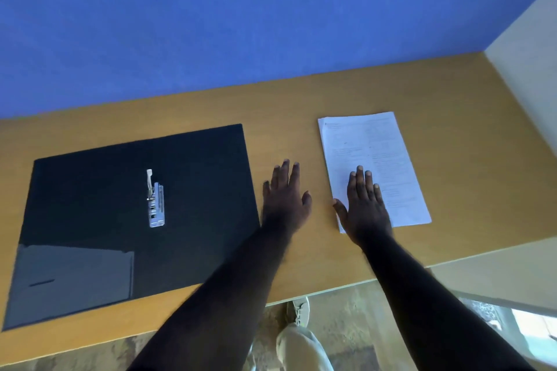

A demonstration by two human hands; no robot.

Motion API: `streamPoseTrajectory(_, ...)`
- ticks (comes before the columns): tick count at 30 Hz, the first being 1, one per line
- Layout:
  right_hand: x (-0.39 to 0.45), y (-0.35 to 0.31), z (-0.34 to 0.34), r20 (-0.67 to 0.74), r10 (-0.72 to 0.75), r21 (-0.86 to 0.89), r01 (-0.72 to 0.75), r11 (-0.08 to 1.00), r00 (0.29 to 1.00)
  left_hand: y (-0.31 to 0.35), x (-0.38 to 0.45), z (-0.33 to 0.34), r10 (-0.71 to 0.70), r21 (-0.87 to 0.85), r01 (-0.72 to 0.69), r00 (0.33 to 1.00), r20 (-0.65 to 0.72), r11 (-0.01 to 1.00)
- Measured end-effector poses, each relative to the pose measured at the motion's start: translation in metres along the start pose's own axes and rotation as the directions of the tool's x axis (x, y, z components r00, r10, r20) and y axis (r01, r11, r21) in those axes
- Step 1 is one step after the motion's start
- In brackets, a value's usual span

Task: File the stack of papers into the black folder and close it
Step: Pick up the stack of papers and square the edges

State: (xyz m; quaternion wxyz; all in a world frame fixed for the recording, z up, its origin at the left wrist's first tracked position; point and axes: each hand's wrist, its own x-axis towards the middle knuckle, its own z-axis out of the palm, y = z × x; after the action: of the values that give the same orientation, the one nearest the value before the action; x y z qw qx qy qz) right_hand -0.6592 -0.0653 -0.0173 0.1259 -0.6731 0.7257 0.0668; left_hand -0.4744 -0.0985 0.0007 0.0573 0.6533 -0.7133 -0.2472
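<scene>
The black folder (196, 190) lies open and flat on the left half of the wooden table, with a metal clip mechanism (156, 200) at its middle and a grey pocket (75, 277) at its near left corner. A stack of printed white papers (376, 153) lies to the right of it. My right hand (364, 205) rests flat on the near left part of the papers, fingers apart. My left hand (284, 193) lies flat on the bare table between the folder's right edge and the papers, holding nothing.
The wooden table (467, 159) stands against a blue wall (271, 24), with a pale wall (530, 54) at the right. The table's near edge runs diagonally; below it show the floor, a trouser leg and a shoe (298, 310).
</scene>
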Motion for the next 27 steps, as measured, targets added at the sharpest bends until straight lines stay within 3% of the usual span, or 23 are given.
streamPoseTrajectory(8,-0.002,0.073,-0.011,0.012,0.223,0.045,-0.223,0.974,0.975,0.056,0.011,0.029,0.0,0.089,-0.001,1.0,0.013,0.996)
streamPoseTrajectory(11,-0.001,0.092,-0.019,0.056,0.369,0.162,-0.373,0.914,0.928,0.067,0.016,0.031,-0.036,0.1,0.034,0.999,0.02,0.994)
streamPoseTrajectory(15,0.002,0.107,-0.027,0.064,0.448,0.274,-0.447,0.851,0.892,0.077,0.022,0.033,-0.174,-0.115,0.182,0.982,0.079,0.976)
streamPoseTrajectory(20,0.013,0.115,-0.032,0.138,0.507,0.433,-0.512,0.742,0.851,0.082,0.033,0.032,-0.365,-0.474,0.408,0.913,0.184,0.78)
streamPoseTrajectory(27,0.033,0.119,-0.038,0.314,0.503,0.541,-0.587,0.602,0.806,0.079,0.04,0.027,-0.436,-0.596,0.513,0.854,0.284,0.618)
